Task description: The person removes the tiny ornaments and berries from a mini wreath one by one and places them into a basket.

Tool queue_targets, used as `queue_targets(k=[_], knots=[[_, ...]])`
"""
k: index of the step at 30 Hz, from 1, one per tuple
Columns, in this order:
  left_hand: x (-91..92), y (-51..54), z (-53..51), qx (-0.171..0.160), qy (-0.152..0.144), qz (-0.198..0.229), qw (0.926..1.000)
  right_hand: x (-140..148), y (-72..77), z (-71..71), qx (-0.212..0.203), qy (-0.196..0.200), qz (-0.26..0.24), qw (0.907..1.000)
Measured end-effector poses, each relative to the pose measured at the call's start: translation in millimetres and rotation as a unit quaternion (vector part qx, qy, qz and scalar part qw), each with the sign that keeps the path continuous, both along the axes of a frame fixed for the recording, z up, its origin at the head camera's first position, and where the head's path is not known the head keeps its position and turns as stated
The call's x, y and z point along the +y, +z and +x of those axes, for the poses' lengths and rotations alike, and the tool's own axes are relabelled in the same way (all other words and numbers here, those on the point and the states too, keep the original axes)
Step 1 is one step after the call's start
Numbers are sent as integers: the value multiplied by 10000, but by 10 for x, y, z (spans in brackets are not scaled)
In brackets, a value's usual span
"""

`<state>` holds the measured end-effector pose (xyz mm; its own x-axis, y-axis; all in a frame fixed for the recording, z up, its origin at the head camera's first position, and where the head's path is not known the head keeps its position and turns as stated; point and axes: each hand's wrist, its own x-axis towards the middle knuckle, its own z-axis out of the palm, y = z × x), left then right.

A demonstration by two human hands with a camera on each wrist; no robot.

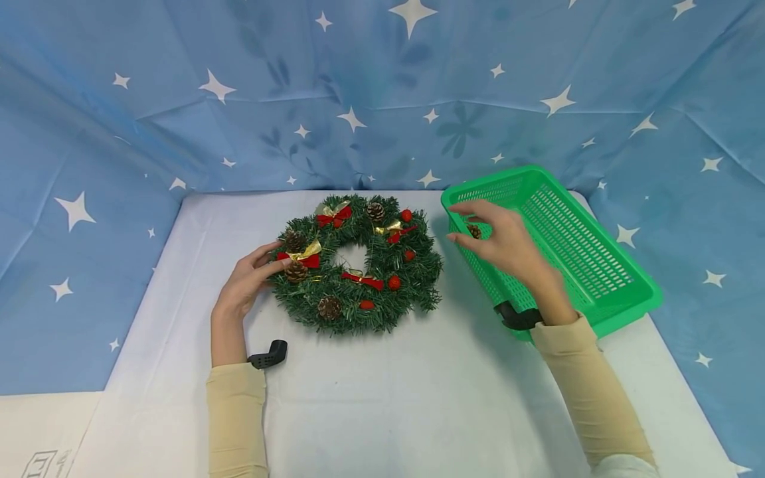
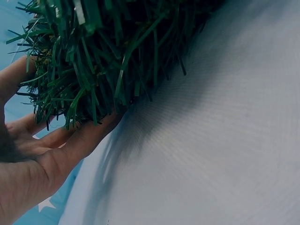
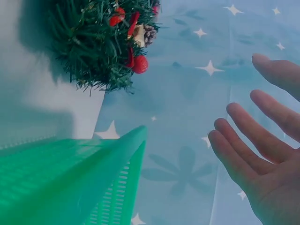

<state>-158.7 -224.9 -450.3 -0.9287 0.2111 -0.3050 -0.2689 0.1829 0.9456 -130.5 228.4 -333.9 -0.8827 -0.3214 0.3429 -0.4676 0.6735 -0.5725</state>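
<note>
A green Christmas wreath (image 1: 412, 302) lies on the white-covered table, trimmed with pine cones, red-and-gold bows and red berries. My left hand (image 1: 248, 277) holds its left side, thumb on top by a pine cone (image 1: 295, 272); in the left wrist view the fingers (image 2: 86, 140) reach against the wreath's green needles (image 2: 89, 61). Over the left side of a green basket (image 1: 603, 265) is my right hand (image 1: 508, 242), its fingers and thumb spread apart. A small pine cone (image 1: 474, 231) shows in the gap between them, apart from both; whether it rests on anything I cannot tell.
The perforated basket stands at an angle to the right of the wreath, its rim (image 3: 136, 136) close to my right hand. Behind and at both sides hangs a blue star-patterned cloth (image 1: 382, 93). White cloth (image 1: 382, 398) covers the table in front.
</note>
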Motion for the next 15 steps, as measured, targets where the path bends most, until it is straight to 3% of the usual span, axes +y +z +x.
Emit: queue_targets(k=[9, 15], knots=[[12, 8, 6, -66, 118, -2, 9999, -135, -30, 58, 317, -10, -29, 9995], [8, 4, -1, -35, 46, -37, 10000, -240, -80, 97, 424, 162, -221, 9987]])
